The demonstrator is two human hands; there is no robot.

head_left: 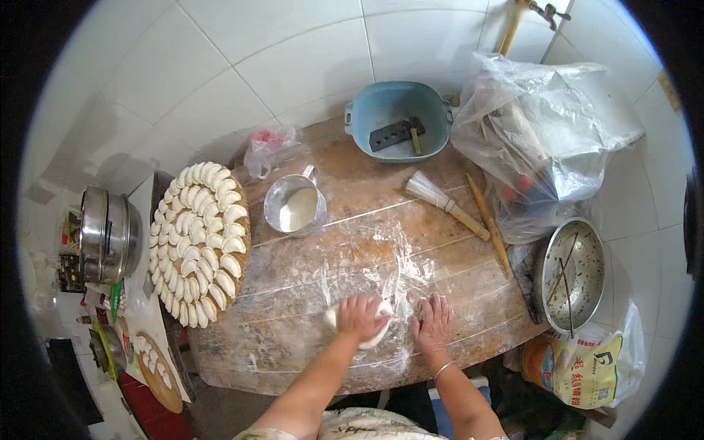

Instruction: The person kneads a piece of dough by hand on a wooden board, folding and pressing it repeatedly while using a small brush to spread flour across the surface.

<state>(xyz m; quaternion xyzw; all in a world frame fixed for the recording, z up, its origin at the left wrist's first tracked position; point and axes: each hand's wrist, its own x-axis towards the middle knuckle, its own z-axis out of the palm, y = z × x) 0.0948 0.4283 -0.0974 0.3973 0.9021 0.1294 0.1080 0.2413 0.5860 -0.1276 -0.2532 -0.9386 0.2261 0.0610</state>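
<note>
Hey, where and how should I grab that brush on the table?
Take the brush by its wooden handle, likely with the right hand, from above and the near side. The handle angles toward the near right, while the pale bristles point away and left. The rolling pin lies close to the handle's end, so grip mid-handle.

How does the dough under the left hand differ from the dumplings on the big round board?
The dough is a single lump; the dumplings are many crescents. The dough is bigger than any one dumpling. The left hand partly covers the dough; the dumplings lie uncovered in curved rows. Both look pale.
</note>
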